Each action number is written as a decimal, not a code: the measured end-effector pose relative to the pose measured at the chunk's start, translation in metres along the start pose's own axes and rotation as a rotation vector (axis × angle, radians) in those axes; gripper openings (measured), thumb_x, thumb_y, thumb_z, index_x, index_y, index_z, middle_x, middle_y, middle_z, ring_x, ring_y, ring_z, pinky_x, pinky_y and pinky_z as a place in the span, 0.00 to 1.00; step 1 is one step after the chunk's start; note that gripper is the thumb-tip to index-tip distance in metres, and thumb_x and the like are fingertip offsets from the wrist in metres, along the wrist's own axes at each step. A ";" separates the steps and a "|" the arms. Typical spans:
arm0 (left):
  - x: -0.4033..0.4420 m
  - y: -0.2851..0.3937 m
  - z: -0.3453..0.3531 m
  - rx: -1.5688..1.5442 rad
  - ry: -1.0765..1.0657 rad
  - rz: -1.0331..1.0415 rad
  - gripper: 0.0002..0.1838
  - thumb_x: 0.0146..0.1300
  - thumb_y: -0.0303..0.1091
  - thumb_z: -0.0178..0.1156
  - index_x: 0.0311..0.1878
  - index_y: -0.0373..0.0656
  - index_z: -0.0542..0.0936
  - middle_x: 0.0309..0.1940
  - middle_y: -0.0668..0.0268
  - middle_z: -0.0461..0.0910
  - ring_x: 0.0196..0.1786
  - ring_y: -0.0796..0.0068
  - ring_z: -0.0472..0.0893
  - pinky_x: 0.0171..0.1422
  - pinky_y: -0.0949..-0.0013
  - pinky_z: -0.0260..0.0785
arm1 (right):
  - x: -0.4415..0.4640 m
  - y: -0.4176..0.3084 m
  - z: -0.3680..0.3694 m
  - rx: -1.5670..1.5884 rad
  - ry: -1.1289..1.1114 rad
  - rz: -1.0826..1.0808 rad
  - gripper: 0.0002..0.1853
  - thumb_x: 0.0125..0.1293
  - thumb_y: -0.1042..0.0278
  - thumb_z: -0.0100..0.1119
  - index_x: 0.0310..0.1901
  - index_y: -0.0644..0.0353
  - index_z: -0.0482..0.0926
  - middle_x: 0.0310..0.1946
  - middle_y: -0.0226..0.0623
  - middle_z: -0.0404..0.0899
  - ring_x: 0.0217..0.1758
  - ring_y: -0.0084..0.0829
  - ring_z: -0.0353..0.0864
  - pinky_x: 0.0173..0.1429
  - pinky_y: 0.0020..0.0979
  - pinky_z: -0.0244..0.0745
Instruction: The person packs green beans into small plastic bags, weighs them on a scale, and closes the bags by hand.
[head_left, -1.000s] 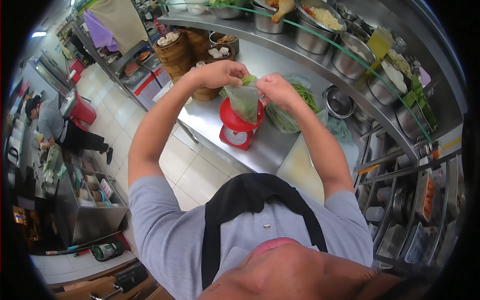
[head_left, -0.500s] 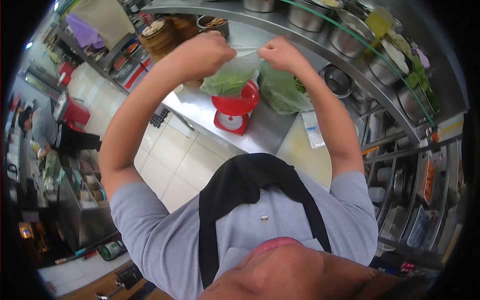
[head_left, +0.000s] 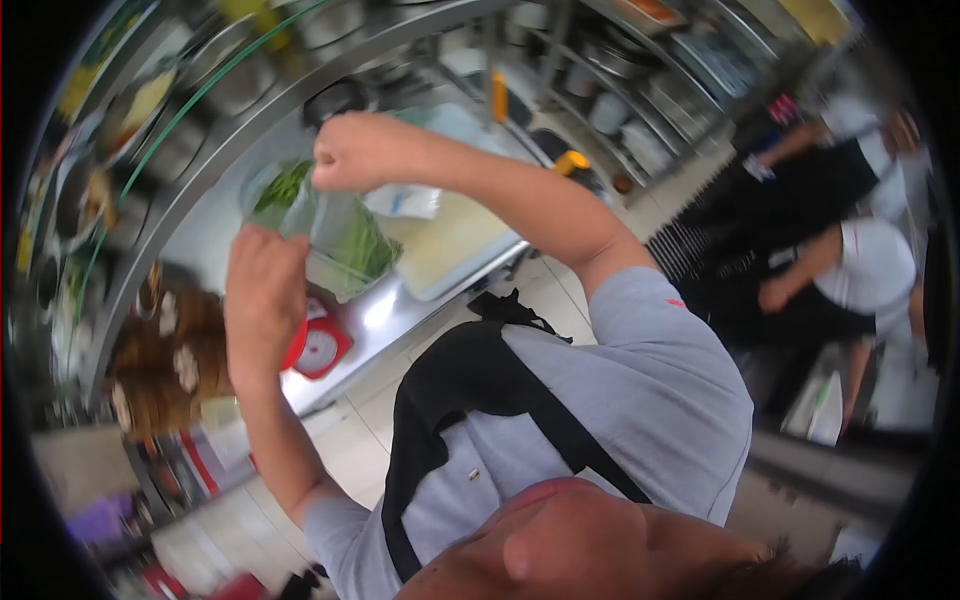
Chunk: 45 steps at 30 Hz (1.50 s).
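Note:
My left hand (head_left: 266,275) is closed on one side of the rim of a clear plastic bag (head_left: 352,250) with green vegetables inside. On the rim's other side, the fingers of my right hand (head_left: 358,152) are closed too. The bag hangs between and below my hands, to the right of the red scale (head_left: 322,345), whose pan is partly hidden by my left hand and wrist. Behind the held bag, a larger bag of long greens (head_left: 284,192) rests on the steel counter.
A cutting board (head_left: 455,245) and a white packet (head_left: 405,201) lie on the counter at right. Bamboo steamers (head_left: 165,370) stand at left. A metal shelf (head_left: 215,165) with bowls runs above the counter. Co-workers in white tops (head_left: 876,265) are at far right.
The view has swung to the right and tilted. Both hands have carried the bag of vegetables from above the scale to its right. Co-workers have come into view at right.

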<state>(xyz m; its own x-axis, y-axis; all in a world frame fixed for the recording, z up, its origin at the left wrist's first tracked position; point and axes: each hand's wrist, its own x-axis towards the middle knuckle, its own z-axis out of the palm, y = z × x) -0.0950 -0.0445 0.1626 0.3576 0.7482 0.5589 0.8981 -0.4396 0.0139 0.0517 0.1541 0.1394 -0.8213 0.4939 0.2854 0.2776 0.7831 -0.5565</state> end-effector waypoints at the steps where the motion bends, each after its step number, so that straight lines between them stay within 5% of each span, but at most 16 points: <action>1: 0.001 0.006 0.022 -0.026 -0.011 0.014 0.15 0.50 0.18 0.64 0.43 0.38 0.82 0.30 0.57 0.75 0.41 0.52 0.77 0.51 0.48 0.70 | -0.015 0.018 0.007 -0.041 -0.003 0.061 0.17 0.57 0.55 0.59 0.27 0.62 0.85 0.24 0.51 0.82 0.31 0.53 0.85 0.38 0.51 0.79; 6: -0.033 -0.012 0.152 -0.060 -0.321 0.153 0.05 0.59 0.24 0.58 0.38 0.41 0.80 0.32 0.58 0.80 0.44 0.54 0.80 0.62 0.48 0.72 | -0.090 0.106 0.075 -0.307 -0.161 0.275 0.14 0.58 0.56 0.61 0.35 0.56 0.88 0.31 0.47 0.88 0.35 0.52 0.89 0.40 0.52 0.82; 10: 0.008 0.013 0.136 -0.044 -0.271 0.108 0.04 0.62 0.24 0.57 0.39 0.41 0.79 0.32 0.56 0.81 0.44 0.52 0.81 0.60 0.49 0.72 | -0.123 0.087 0.049 0.059 0.215 0.085 0.16 0.61 0.56 0.59 0.46 0.55 0.84 0.31 0.45 0.87 0.37 0.53 0.87 0.42 0.52 0.81; 12: 0.010 0.016 0.132 -0.008 -0.352 0.115 0.04 0.63 0.23 0.58 0.40 0.40 0.80 0.32 0.54 0.81 0.43 0.50 0.81 0.59 0.49 0.73 | -0.120 0.097 0.060 0.262 0.013 -0.161 0.14 0.62 0.58 0.57 0.44 0.56 0.84 0.34 0.47 0.87 0.41 0.52 0.87 0.46 0.52 0.80; 13: 0.021 0.019 0.144 -0.068 -0.360 0.082 0.04 0.64 0.23 0.58 0.41 0.40 0.80 0.32 0.53 0.81 0.42 0.48 0.81 0.56 0.48 0.73 | -0.125 0.120 0.053 0.254 0.048 -0.154 0.14 0.62 0.58 0.57 0.44 0.56 0.84 0.34 0.47 0.87 0.41 0.52 0.87 0.46 0.52 0.80; 15: 0.018 0.017 0.152 -0.133 -0.378 0.022 0.04 0.65 0.23 0.59 0.42 0.39 0.80 0.32 0.52 0.81 0.41 0.47 0.81 0.53 0.48 0.73 | -0.124 0.141 0.061 -0.069 -0.351 0.049 0.13 0.62 0.61 0.56 0.42 0.57 0.85 0.35 0.48 0.87 0.43 0.51 0.87 0.48 0.52 0.79; 17: 0.018 0.018 0.156 -0.234 -0.439 -0.152 0.04 0.66 0.23 0.60 0.43 0.39 0.79 0.33 0.52 0.82 0.39 0.44 0.80 0.48 0.46 0.72 | -0.125 0.160 0.061 -0.048 -0.347 0.031 0.12 0.62 0.61 0.55 0.40 0.56 0.85 0.34 0.48 0.87 0.42 0.51 0.87 0.46 0.52 0.79; 23: 0.037 -0.007 0.150 0.039 -0.579 -0.027 0.02 0.62 0.24 0.62 0.37 0.37 0.79 0.33 0.51 0.82 0.39 0.44 0.79 0.49 0.45 0.71 | -0.108 0.146 0.031 -0.115 -0.250 -0.076 0.10 0.60 0.62 0.55 0.33 0.55 0.84 0.31 0.43 0.86 0.37 0.52 0.86 0.41 0.52 0.78; 29: 0.055 0.009 0.115 0.014 -0.338 -0.039 0.01 0.60 0.24 0.64 0.35 0.38 0.81 0.32 0.50 0.79 0.39 0.43 0.77 0.48 0.44 0.70 | -0.109 0.114 -0.005 -0.086 0.008 -0.080 0.09 0.60 0.61 0.56 0.31 0.54 0.82 0.26 0.41 0.84 0.33 0.52 0.85 0.38 0.52 0.77; 34: 0.011 -0.012 0.182 -0.113 -0.443 0.043 0.03 0.58 0.22 0.62 0.31 0.38 0.78 0.31 0.53 0.79 0.40 0.46 0.77 0.50 0.46 0.70 | -0.129 0.145 0.058 -0.163 -0.045 0.055 0.09 0.59 0.61 0.56 0.33 0.53 0.84 0.29 0.42 0.86 0.35 0.53 0.86 0.39 0.53 0.78; 40: 0.054 0.004 0.166 -0.197 -0.415 -0.035 0.04 0.59 0.26 0.67 0.36 0.38 0.83 0.35 0.53 0.83 0.43 0.47 0.79 0.53 0.49 0.72 | -0.155 0.139 0.042 0.087 0.025 0.145 0.09 0.63 0.61 0.58 0.36 0.54 0.85 0.34 0.43 0.87 0.40 0.49 0.86 0.44 0.48 0.79; 43: 0.105 0.055 0.152 -0.222 -0.184 0.206 0.09 0.60 0.26 0.69 0.43 0.37 0.83 0.40 0.55 0.83 0.46 0.48 0.80 0.53 0.50 0.73 | -0.175 0.152 0.054 0.226 0.079 0.159 0.09 0.65 0.61 0.59 0.39 0.55 0.85 0.36 0.44 0.87 0.42 0.50 0.85 0.46 0.48 0.79; 45: 0.148 0.100 0.168 -0.534 -0.191 0.227 0.10 0.63 0.26 0.69 0.47 0.38 0.83 0.42 0.58 0.84 0.48 0.53 0.83 0.55 0.54 0.74 | -0.191 0.158 0.077 0.138 0.121 0.168 0.13 0.67 0.59 0.58 0.44 0.55 0.85 0.43 0.43 0.87 0.46 0.48 0.86 0.51 0.50 0.79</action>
<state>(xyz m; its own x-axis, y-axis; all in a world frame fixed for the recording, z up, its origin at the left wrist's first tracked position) 0.0913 0.1058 0.1072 0.6089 0.6610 0.4386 0.5591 -0.7498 0.3538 0.2136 0.1541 -0.0632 -0.7015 0.6608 0.2669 0.3273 0.6314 -0.7030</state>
